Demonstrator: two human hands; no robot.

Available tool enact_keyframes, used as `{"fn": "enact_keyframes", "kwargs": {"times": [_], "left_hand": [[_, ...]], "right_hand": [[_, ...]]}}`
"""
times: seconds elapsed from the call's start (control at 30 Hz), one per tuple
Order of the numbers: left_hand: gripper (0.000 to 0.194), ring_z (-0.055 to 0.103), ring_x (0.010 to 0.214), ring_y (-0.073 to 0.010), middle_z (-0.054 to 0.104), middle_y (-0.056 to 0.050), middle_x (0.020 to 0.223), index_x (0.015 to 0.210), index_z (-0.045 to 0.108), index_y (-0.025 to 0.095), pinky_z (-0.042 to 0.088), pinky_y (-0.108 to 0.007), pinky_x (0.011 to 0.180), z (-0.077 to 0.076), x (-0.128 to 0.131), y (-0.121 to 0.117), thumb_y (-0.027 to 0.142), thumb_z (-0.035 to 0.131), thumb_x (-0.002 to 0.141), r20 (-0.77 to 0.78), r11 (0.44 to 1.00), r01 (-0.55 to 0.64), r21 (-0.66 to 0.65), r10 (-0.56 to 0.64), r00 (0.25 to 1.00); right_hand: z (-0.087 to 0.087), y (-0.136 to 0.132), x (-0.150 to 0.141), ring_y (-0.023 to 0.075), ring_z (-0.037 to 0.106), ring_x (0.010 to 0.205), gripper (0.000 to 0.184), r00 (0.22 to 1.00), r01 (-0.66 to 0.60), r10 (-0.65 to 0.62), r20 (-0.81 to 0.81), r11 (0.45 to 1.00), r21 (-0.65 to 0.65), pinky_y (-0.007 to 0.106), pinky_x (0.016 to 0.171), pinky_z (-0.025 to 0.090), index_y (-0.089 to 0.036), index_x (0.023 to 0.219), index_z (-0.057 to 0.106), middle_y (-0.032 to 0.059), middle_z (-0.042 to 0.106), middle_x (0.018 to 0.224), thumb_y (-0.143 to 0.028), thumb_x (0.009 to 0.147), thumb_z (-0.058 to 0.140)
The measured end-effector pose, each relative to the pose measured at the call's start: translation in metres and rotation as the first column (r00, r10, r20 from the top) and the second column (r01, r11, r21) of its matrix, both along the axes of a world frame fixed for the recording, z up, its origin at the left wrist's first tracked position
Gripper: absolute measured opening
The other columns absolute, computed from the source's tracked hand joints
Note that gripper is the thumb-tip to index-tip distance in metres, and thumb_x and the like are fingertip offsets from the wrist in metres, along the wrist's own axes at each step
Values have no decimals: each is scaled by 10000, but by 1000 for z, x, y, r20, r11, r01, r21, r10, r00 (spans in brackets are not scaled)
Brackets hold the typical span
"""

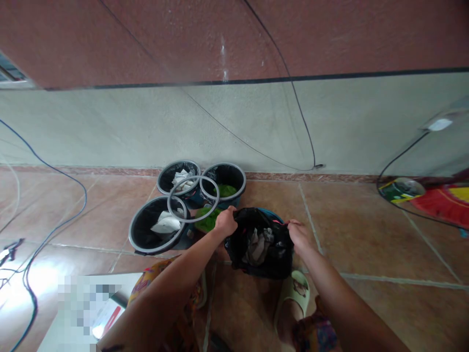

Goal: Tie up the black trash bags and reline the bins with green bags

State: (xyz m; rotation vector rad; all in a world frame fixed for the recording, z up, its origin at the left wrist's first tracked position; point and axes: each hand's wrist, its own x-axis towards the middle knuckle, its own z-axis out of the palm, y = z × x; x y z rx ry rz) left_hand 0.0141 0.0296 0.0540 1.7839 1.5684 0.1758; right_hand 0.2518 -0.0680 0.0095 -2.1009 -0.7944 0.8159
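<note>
At five o'clock, a black bag [273,270] holds crumpled scraps [258,247]. Your left hand [226,222] pinches its rim at ten o'clock, your right hand [298,234] at two. Likely light, soft, slippery; best held by bunched rim.

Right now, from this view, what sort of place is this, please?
Probably a room in a home, though I cannot be sure: a tiled floor, several lined bins, and a pale green slipper being worn.

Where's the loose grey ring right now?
Head view, left of centre: the ring lies across three lined bins, up-left of the left hand holding the black bag.
</note>
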Motion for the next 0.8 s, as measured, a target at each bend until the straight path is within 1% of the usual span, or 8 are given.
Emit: {"fn": "enact_keyframes", "kwargs": {"times": [0.13,0.23,0.37,0.43,0.5,0.57,0.7,0.8], "left_hand": [[426,649,1037,-227,713,-91,1066,1102,695,191,469,-281,910,8,-3,2,43,553,728,-166,990,21,136,2,986],[363,666,985,-216,731,-75,992,1004,728,193,486,-266,856,11,-1,4,50,529,737,-157,989,-25,147,48,986],[336,665,986,-214,723,-90,1003,971,720,162,487,-261,849,12,2,4,37,529,724,-165,978,-70,197,104,981],[324,664,991,-212,719,-96,1005,967,713,154,487,-259,853,14,2,5,34,534,726,-165,976,-89,201,123,979],[307,664,988,-208,719,-94,998,963,704,152,489,-257,848,16,1,6,36,535,734,-153,974,-106,198,138,979],[286,664,990,-204,721,-87,1001,972,691,157,490,-259,849,18,0,8,53,539,753,-141,972,-121,203,151,978],[257,659,1049,-212,715,-103,1082,1076,653,164,491,-281,887,21,-4,13,196,538,849,-187,976,-129,175,162,969],[316,648,1110,-253,699,-146,1140,1134,629,147,491,-319,914,21,-7,10,316,510,894,-287,995,-69,69,86,954]], "right_hand": [[14,1,-2,214,673,847,241,998,-30,30,-47,1000,-6,273,708,488,-222,690,666,27,724,775,-338,692,455],[26,2,-8,215,665,785,346,980,-198,198,-18,976,-94,294,692,474,-220,750,695,33,707,738,-469,786,456],[29,-3,-20,245,667,827,532,832,-488,540,129,822,-293,321,692,459,-213,1060,703,70,724,872,-640,777,559],[27,-9,-26,265,668,918,511,729,-536,648,222,741,-405,323,733,455,-209,1138,679,94,727,975,-520,733,693],[27,-13,-29,271,666,972,317,646,-520,703,297,690,-503,320,760,442,-208,1046,711,108,730,995,-371,776,683],[32,-13,-30,261,674,959,204,613,-472,700,366,696,-541,317,753,431,-213,912,729,114,737,961,-330,874,566],[50,-5,-22,235,678,871,434,633,-367,581,511,807,-463,306,694,409,-208,835,719,128,738,935,-408,981,363],[60,-2,-14,207,660,800,449,680,-284,450,579,890,-358,290,656,384,-207,851,715,117,737,895,-414,989,340]]}}
